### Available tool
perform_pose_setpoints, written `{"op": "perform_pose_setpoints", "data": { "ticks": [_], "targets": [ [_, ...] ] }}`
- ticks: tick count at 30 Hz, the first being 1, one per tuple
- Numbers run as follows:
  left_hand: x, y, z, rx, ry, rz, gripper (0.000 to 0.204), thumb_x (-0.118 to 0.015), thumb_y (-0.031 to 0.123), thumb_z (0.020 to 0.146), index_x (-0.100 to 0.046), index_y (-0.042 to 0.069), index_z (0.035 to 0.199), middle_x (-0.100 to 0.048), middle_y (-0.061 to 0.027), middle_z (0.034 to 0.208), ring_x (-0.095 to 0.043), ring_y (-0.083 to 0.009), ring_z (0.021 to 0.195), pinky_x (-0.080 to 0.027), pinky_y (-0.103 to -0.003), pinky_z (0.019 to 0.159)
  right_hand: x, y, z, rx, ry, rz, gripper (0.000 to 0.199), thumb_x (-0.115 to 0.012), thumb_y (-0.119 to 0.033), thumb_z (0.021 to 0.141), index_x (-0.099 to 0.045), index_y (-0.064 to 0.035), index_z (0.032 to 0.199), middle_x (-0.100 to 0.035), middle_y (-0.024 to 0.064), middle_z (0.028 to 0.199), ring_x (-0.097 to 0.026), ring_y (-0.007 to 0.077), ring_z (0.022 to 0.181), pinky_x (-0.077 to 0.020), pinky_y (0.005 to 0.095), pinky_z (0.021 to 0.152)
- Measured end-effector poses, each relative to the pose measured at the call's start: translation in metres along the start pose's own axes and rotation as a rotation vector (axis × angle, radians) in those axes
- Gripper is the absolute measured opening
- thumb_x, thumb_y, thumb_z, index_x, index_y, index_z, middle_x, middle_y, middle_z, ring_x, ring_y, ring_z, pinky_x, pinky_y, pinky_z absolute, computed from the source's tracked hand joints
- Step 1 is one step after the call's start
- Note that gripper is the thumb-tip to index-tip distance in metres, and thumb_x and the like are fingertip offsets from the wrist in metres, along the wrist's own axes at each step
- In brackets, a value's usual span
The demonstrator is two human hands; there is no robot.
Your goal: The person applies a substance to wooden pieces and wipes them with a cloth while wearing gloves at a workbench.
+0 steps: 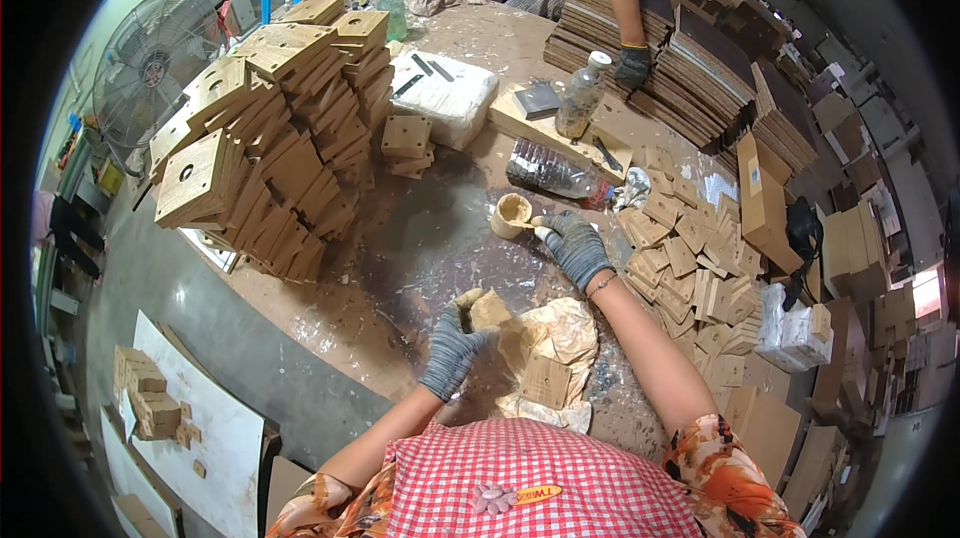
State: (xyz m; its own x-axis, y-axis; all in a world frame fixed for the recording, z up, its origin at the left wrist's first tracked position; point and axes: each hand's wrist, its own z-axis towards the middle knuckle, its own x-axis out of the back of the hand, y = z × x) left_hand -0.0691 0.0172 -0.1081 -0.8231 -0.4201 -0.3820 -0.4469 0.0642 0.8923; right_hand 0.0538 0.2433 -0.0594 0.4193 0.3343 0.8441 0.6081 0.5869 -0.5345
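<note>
My left hand (456, 344), in a grey knit glove, grips a small wooden block (490, 310) just above the table. My gloved right hand (576, 250) is closed on a thin stick (528, 225), which reaches into a small round cup (503, 223). Tan paste (514, 208) shows inside the cup and on the glove's fingertips. Between my hands and my apron lies a crumpled cream cloth (568, 330), with another flat wooden block (545, 381) resting on it.
Tall stacks of wooden blocks (280, 148) stand at left; loose wooden pieces (690, 248) pile at right. A plastic bottle (552, 170) lies beyond the cup, near an upright jar (582, 98). Across the table, a co-worker's gloved hand (633, 66) touches stacked boards (705, 73).
</note>
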Motion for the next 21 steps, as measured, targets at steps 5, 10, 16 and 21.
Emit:
{"op": "perform_pose_setpoints", "data": {
  "ticks": [5,10,16,21],
  "targets": [
    [0.001,0.009,0.001,-0.007,0.036,0.015,0.062,-0.070,-0.006,0.076,-0.043,-0.001,0.132,-0.052,-0.0102,0.127,-0.051,-0.0184,0.115,-0.043,-0.030,0.100,-0.006,0.016,-0.016,-0.358,-0.016,0.730,0.032,-0.063,-0.026,0.089,-0.065,-0.0022,0.111,-0.069,0.0126,0.097,-0.066,0.0197,0.079,-0.0546,0.0302,0.069],
    [0.004,0.009,0.003,-0.076,0.035,0.011,0.062,-0.069,-0.007,0.076,-0.042,-0.002,0.131,-0.051,-0.0113,0.128,-0.051,-0.0189,0.116,-0.043,-0.030,0.101,-0.009,0.000,-0.060,-0.307,-0.148,1.356,0.044,-0.065,-0.032,0.087,-0.061,0.0016,0.115,-0.067,0.0128,0.098,-0.066,0.0173,0.078,-0.0576,0.0280,0.070],
    [-0.005,0.029,0.003,-0.094,0.031,0.066,0.062,-0.068,-0.009,0.075,-0.042,-0.002,0.132,-0.051,-0.0119,0.128,-0.050,-0.0193,0.117,-0.042,-0.030,0.102,-0.003,-0.039,-0.105,-0.249,-0.140,1.245,0.027,-0.065,-0.014,0.086,-0.065,-0.0011,0.110,-0.067,0.0107,0.105,-0.064,0.0190,0.094,-0.0530,0.0302,0.084],
    [-0.003,0.027,0.004,-0.099,0.004,0.068,0.060,-0.068,-0.008,0.076,-0.043,-0.001,0.131,-0.052,-0.0118,0.127,-0.051,-0.0189,0.117,-0.042,-0.031,0.102,-0.006,-0.047,-0.118,-0.217,-0.056,0.880,0.024,-0.064,-0.009,0.085,-0.066,-0.0021,0.108,-0.067,0.0085,0.107,-0.061,0.0150,0.098,-0.0490,0.0268,0.087]
  ]
}}
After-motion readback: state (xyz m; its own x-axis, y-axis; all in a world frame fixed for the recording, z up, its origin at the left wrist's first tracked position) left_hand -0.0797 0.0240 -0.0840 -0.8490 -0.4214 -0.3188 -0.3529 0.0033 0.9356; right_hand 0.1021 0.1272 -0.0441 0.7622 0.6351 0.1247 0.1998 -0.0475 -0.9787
